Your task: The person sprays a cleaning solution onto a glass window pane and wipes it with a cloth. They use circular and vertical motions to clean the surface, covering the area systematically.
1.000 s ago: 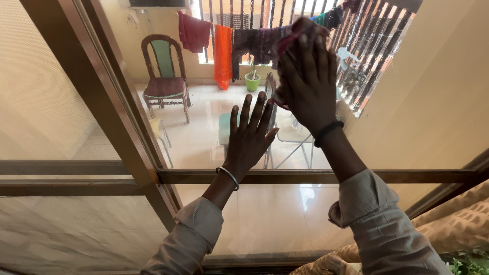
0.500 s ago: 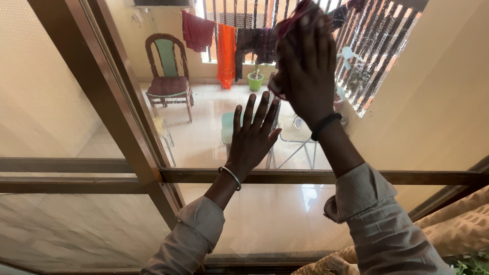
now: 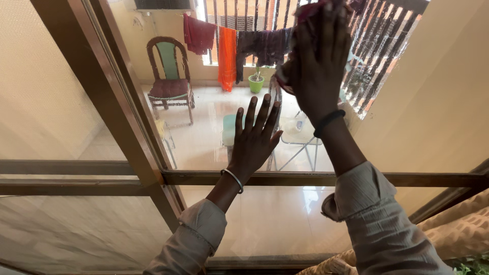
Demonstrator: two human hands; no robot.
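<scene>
Basically left hand [image 3: 254, 140] lies flat, fingers spread, bracing on the window pane [image 3: 214, 137] while right hand [image 3: 318, 61] fingers press a dark red cloth [image 3: 311, 9] against the glass.

We see the pane [image 3: 214, 147] upright in its brown frame, clear, a horizontal bar crossing it low down. Against it, high on the right, a dark red cloth [image 3: 305, 10] is pressed flat under our right hand [image 3: 318, 66]; only its edges show past the fingers. Our left hand [image 3: 253, 140] lies open on the glass, lower and left of it, fingers spread upward.
</scene>
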